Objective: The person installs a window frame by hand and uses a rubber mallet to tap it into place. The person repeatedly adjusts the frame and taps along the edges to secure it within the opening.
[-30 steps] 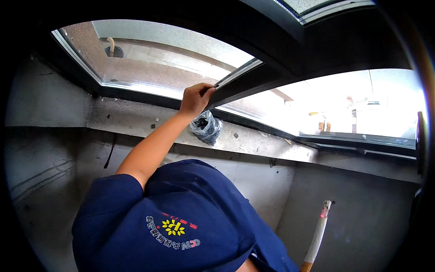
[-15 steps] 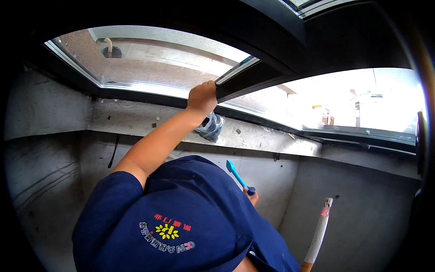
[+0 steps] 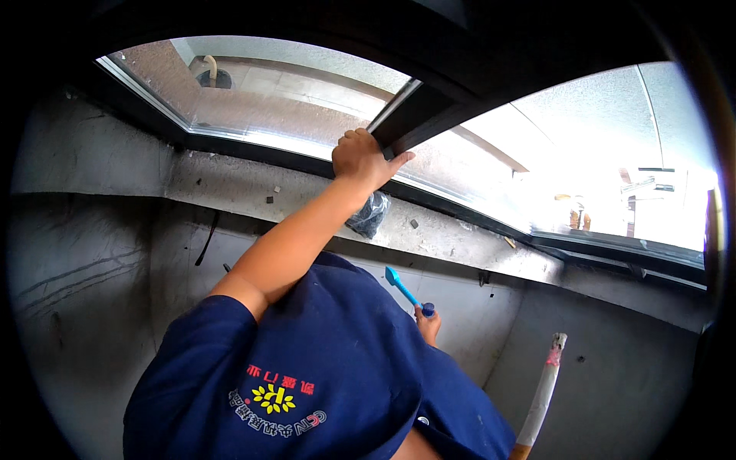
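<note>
1. Bare grey concrete walls and a sill run below a wide window with a dark frame.
2. Our left hand is closed on the dark window frame bar, fingers curled over its edge.
3. Our right hand grips a blue-tipped tool, low beside our navy shirt.
4. On the sill, a black plastic bag lies just below the left wrist.
5. A pale handle leans at lower right.
</note>
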